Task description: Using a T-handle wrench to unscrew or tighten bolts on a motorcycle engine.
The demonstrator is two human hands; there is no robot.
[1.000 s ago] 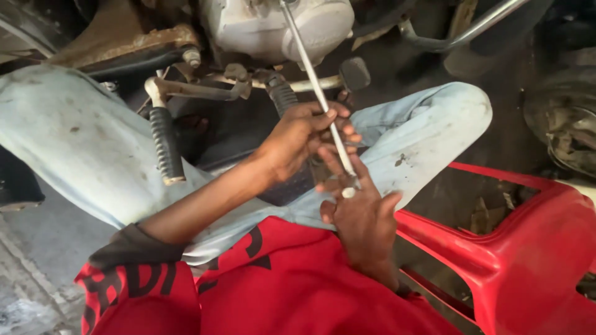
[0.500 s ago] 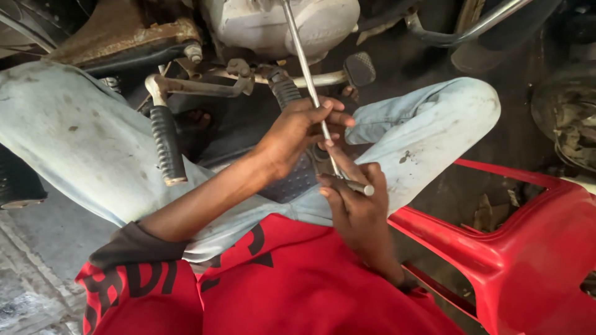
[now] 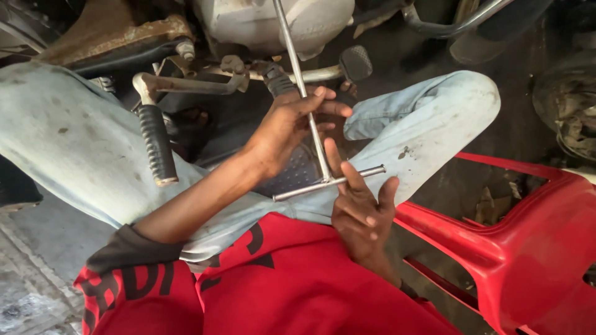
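A long steel T-handle wrench (image 3: 302,87) runs from the motorcycle engine (image 3: 273,22) at the top down to its crossbar (image 3: 329,182) above my lap. My left hand (image 3: 292,124) wraps loosely around the shaft just above the crossbar. My right hand (image 3: 360,208) is open under the crossbar, fingers spread and touching the bar near the joint. I sit with light blue jeans (image 3: 434,118) and a red shirt (image 3: 298,279), my knees on either side of the tool.
A footpeg with a black rubber sleeve (image 3: 155,142) hangs at the left. A gear lever and brake pedal (image 3: 355,62) stick out below the engine. A red plastic stool (image 3: 528,242) stands at the right. A tyre (image 3: 568,111) sits at the far right.
My right hand has let go of the crossbar's end and opened out. The crossbar has turned and now lies nearly level across my lap. My left hand stays on the shaft.
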